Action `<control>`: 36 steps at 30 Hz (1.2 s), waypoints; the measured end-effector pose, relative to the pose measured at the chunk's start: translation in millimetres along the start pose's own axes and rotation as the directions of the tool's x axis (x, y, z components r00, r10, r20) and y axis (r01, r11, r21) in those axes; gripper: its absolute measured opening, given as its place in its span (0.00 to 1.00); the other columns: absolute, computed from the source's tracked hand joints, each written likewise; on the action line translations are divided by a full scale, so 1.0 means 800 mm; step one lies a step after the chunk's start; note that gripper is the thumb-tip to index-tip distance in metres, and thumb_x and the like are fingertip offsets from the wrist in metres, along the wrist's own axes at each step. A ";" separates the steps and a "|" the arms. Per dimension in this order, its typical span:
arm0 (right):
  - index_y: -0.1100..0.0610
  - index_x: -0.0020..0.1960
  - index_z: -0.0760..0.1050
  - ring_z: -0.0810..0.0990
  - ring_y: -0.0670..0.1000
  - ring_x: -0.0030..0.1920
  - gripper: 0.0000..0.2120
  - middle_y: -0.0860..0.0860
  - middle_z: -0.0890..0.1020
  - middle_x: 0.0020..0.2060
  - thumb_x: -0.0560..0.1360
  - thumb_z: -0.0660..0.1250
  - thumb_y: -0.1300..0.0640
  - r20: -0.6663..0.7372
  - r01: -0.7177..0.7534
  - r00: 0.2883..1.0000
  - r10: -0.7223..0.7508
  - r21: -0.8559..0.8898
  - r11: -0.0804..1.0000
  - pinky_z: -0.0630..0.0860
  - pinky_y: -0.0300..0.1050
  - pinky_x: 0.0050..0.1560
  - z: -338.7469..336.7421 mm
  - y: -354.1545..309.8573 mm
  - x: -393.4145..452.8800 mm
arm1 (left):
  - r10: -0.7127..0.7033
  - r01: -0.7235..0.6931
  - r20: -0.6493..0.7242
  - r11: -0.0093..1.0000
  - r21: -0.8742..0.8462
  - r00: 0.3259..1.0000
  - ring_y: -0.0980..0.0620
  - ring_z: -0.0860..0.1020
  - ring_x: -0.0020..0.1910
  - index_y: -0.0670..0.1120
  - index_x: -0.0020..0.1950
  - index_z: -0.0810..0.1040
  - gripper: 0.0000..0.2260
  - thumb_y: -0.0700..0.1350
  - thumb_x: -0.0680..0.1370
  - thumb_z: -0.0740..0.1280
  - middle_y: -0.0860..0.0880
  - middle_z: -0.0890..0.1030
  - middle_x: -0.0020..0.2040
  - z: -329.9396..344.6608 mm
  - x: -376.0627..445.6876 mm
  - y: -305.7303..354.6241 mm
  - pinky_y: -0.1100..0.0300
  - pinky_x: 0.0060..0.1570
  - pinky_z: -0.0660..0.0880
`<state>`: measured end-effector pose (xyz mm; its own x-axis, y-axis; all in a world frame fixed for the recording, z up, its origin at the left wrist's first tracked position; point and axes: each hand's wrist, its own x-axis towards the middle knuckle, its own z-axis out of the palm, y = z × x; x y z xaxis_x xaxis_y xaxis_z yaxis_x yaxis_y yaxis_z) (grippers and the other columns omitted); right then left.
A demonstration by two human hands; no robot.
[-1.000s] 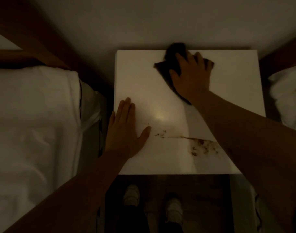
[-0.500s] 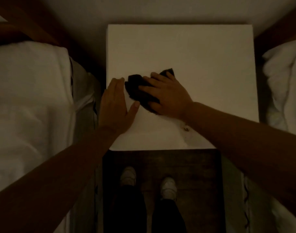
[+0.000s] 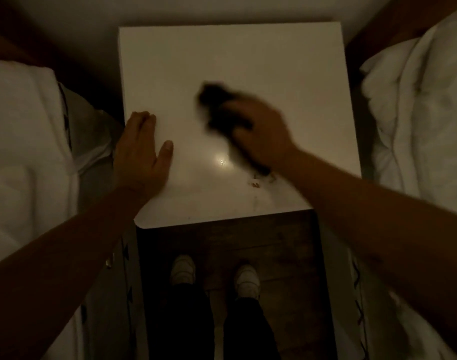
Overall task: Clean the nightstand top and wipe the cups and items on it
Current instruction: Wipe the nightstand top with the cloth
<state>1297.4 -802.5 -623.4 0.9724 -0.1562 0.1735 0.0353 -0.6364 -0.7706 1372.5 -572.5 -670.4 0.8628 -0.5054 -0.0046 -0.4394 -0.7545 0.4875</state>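
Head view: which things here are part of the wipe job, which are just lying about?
Job: nightstand top; dark cloth under right hand; left hand flat on the top; brown crumbs near front edge.

Bystanders: white bedding left, bedding right, shoes.

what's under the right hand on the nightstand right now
A dark cloth, motion-blurred, is pressed onto the white nightstand top under the right hand. Brown smears show beside the wrist; anything directly beneath the palm is covered.
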 end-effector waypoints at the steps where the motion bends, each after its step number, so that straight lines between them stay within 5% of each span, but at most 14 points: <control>1: 0.56 0.61 0.79 0.71 0.41 0.62 0.14 0.51 0.77 0.62 0.77 0.66 0.55 -0.108 -0.091 0.991 0.078 -0.126 0.988 0.63 0.34 0.66 -0.027 0.027 0.004 | 0.002 -0.002 -0.005 1.000 0.027 1.000 0.39 0.64 0.71 0.36 0.73 0.63 0.29 0.55 0.79 0.55 0.37 0.64 0.73 0.002 0.000 0.000 0.46 0.70 0.62; 4: 0.57 0.72 0.67 0.62 0.59 0.73 0.24 0.60 0.68 0.71 0.78 0.56 0.50 -0.146 -0.418 0.902 0.407 -0.535 0.734 0.53 0.54 0.74 -0.104 0.118 -0.017 | 0.007 -0.006 -0.010 0.996 0.092 1.000 0.41 0.65 0.70 0.38 0.74 0.62 0.29 0.56 0.79 0.55 0.39 0.64 0.73 0.006 0.001 -0.001 0.47 0.68 0.65; 7: 0.58 0.75 0.61 0.61 0.62 0.73 0.23 0.62 0.65 0.72 0.82 0.56 0.52 -0.241 -0.582 0.794 0.559 -0.570 0.580 0.53 0.57 0.74 -0.120 0.156 -0.048 | 0.005 -0.003 -0.016 0.992 0.125 1.000 0.41 0.65 0.70 0.38 0.73 0.62 0.29 0.57 0.79 0.55 0.39 0.64 0.72 0.007 0.003 -0.001 0.44 0.66 0.67; 10: 0.57 0.73 0.66 0.69 0.62 0.67 0.23 0.63 0.71 0.67 0.80 0.56 0.52 -0.225 -0.554 0.822 0.524 -0.528 0.643 0.63 0.59 0.69 -0.090 0.135 -0.052 | 0.010 -0.007 -0.017 0.989 0.148 1.000 0.40 0.66 0.69 0.38 0.72 0.63 0.29 0.57 0.79 0.56 0.39 0.65 0.72 0.007 0.005 0.002 0.43 0.65 0.68; 13: 0.50 0.67 0.74 0.76 0.57 0.53 0.20 0.58 0.80 0.56 0.77 0.57 0.50 -0.084 -0.364 0.926 0.369 -0.467 0.806 0.73 0.56 0.53 -0.044 0.074 -0.048 | 0.006 -0.005 -0.003 0.987 0.158 1.000 0.39 0.66 0.68 0.39 0.72 0.62 0.29 0.56 0.78 0.57 0.38 0.65 0.71 0.006 0.005 0.004 0.43 0.65 0.67; 17: 0.42 0.64 0.75 0.78 0.53 0.47 0.16 0.46 0.81 0.59 0.79 0.58 0.43 0.087 -0.094 0.985 0.146 -0.434 0.896 0.69 0.52 0.50 0.045 -0.013 -0.044 | -0.007 0.002 0.031 0.989 0.150 0.999 0.38 0.64 0.70 0.37 0.73 0.61 0.29 0.55 0.78 0.55 0.38 0.63 0.73 0.004 0.006 0.001 0.44 0.68 0.65; 19: 0.50 0.53 0.82 0.78 0.56 0.45 0.10 0.52 0.83 0.50 0.76 0.65 0.51 0.179 -0.001 0.982 0.056 -0.295 0.956 0.66 0.50 0.49 0.087 -0.045 -0.053 | 0.015 -0.020 0.041 0.992 0.123 0.999 0.37 0.64 0.70 0.36 0.72 0.63 0.26 0.52 0.80 0.52 0.36 0.63 0.72 0.002 0.005 0.001 0.43 0.67 0.65; 22: 0.64 0.50 0.82 0.79 0.62 0.50 0.11 0.61 0.82 0.51 0.67 0.71 0.66 0.199 -0.104 0.974 0.111 -0.047 0.994 0.65 0.47 0.54 0.105 -0.065 -0.060 | 0.057 -0.059 0.030 0.995 0.078 0.998 0.36 0.68 0.67 0.33 0.70 0.66 0.23 0.46 0.81 0.50 0.33 0.66 0.70 -0.001 0.008 0.001 0.44 0.65 0.68; 24: 0.62 0.56 0.81 0.77 0.60 0.59 0.15 0.60 0.79 0.60 0.70 0.71 0.67 0.126 -0.194 0.974 0.187 0.051 0.980 0.64 0.39 0.62 0.083 -0.058 -0.052 | 0.048 -0.051 0.027 0.995 0.090 0.998 0.35 0.67 0.68 0.34 0.70 0.66 0.23 0.46 0.80 0.52 0.33 0.66 0.70 -0.001 0.007 0.003 0.44 0.66 0.66; 27: 0.56 0.60 0.80 0.77 0.48 0.63 0.14 0.51 0.78 0.63 0.74 0.71 0.62 -0.084 -0.282 0.950 0.302 0.188 0.941 0.70 0.39 0.65 0.008 -0.020 -0.043 | 0.027 -0.030 0.023 0.992 0.123 0.999 0.36 0.65 0.70 0.35 0.72 0.64 0.24 0.48 0.80 0.54 0.35 0.64 0.71 0.000 0.003 0.005 0.43 0.68 0.64; 29: 0.59 0.65 0.75 0.75 0.52 0.66 0.18 0.55 0.76 0.65 0.75 0.68 0.60 -0.199 -0.342 0.916 0.348 0.066 0.937 0.70 0.47 0.67 -0.053 0.029 -0.057 | 0.021 -0.023 0.015 0.991 0.134 1.000 0.38 0.65 0.69 0.37 0.72 0.63 0.24 0.49 0.80 0.55 0.36 0.65 0.71 0.001 0.004 0.006 0.43 0.66 0.66; 32: 0.63 0.70 0.68 0.60 0.65 0.73 0.23 0.64 0.64 0.72 0.75 0.62 0.60 -0.095 -0.420 0.903 0.418 -0.394 0.818 0.54 0.55 0.74 -0.111 0.096 -0.092 | 0.012 -0.013 0.010 0.988 0.152 1.000 0.40 0.65 0.69 0.38 0.72 0.63 0.24 0.50 0.80 0.56 0.38 0.64 0.72 0.004 0.004 0.004 0.44 0.66 0.67; 36: 0.63 0.69 0.70 0.60 0.67 0.72 0.21 0.65 0.65 0.71 0.77 0.62 0.58 -0.123 -0.395 0.914 0.386 -0.479 0.784 0.56 0.62 0.73 -0.090 0.108 -0.100 | 0.006 -0.007 0.008 0.989 0.149 1.000 0.41 0.66 0.69 0.39 0.72 0.64 0.24 0.52 0.80 0.55 0.39 0.65 0.71 0.006 0.003 0.002 0.44 0.65 0.68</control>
<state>1205.6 -899.5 -659.3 0.8744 -0.4810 -0.0631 -0.4669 -0.7989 -0.3791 1372.9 -577.2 -674.0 0.8583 -0.5131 -0.0086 -0.4776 -0.8049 0.3522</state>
